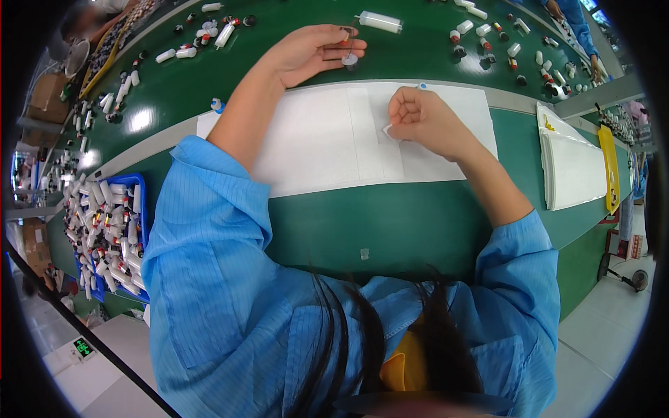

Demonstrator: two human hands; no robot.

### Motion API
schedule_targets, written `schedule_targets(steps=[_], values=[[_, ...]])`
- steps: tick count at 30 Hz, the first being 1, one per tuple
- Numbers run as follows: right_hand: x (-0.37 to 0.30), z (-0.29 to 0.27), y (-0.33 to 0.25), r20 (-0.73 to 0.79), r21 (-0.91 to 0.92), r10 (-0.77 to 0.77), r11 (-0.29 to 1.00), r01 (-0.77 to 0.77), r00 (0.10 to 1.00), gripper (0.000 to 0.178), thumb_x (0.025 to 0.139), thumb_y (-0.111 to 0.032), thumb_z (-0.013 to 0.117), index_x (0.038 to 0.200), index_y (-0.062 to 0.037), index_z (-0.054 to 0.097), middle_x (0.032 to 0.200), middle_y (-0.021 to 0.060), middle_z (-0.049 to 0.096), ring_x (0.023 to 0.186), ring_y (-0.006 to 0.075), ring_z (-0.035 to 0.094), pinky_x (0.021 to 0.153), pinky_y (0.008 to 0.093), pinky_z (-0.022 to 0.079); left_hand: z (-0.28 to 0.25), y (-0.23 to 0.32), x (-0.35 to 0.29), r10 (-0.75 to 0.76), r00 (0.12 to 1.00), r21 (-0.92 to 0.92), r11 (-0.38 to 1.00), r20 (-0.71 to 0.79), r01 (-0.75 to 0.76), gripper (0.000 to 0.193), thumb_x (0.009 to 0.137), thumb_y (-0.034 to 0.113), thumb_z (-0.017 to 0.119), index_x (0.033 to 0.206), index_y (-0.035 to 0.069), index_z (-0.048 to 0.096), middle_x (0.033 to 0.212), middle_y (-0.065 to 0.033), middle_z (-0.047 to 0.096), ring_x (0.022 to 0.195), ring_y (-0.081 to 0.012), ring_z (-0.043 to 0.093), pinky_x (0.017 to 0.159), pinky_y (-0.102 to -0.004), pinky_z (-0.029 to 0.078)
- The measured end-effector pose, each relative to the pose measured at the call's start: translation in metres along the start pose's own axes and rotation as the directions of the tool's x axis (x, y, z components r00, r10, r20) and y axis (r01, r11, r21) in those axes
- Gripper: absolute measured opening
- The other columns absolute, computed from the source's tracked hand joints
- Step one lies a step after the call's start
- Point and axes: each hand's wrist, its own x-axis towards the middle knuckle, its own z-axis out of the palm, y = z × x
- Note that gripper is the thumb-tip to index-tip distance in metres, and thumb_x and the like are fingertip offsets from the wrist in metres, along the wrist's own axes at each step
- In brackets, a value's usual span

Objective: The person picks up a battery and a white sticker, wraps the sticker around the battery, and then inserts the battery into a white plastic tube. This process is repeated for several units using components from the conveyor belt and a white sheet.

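My left hand (310,56) reaches over the dark green surface beyond the white sheet. Its fingers are closed around a small part with a thin dark stem and a pale grey round end (350,63). Just past the fingertips lies a clear white cylinder (380,22) on its side. Above the right part of the white paper sheet (313,146), my right hand (426,120) is curled in a pinch. A small white wad (389,131), perhaps tissue or cloth, sticks out between thumb and fingers; the rest of it is hidden.
A blue basket (143,209) heaped with white cylinders stands at left. Loose cylinders and black caps (458,51) are scattered over the far green surface. Folded white sheets (575,164) and a yellow strip (608,167) lie at right. Other people's arms (582,35) show at the far corners.
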Motion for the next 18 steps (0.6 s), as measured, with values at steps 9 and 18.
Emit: schedule_targets(steps=[9,18], values=[[-0.015,-0.017,0.009,-0.305,0.540,0.063,0.833,0.118,0.950,0.019,0.071,0.000,0.062,0.081,-0.0055,0.047,0.073,0.0010,0.054,0.064,0.0086,0.053,0.058,0.0215,0.041,0.016,-0.018,-0.003,0.037,0.997,-0.370,0.929,0.061,-0.012,0.027,0.090,0.017,0.046,0.112,0.001,0.048,0.096,-0.0087,0.055,0.093,-0.0162,0.053,0.087,-0.0347,0.043],[0.005,-0.017,-0.003,-0.451,0.440,-0.043,0.859,0.264,0.892,0.023,0.072,-0.004,0.065,0.086,-0.0052,0.047,0.074,0.0011,0.055,0.062,0.0097,0.053,0.057,0.0220,0.042,0.033,-0.011,-0.016,0.290,0.956,0.941,0.312,0.038,-0.132,0.022,0.082,0.003,0.047,0.103,-0.003,0.049,0.093,-0.0136,0.058,0.086,-0.0214,0.058,0.078,-0.0318,0.044]])
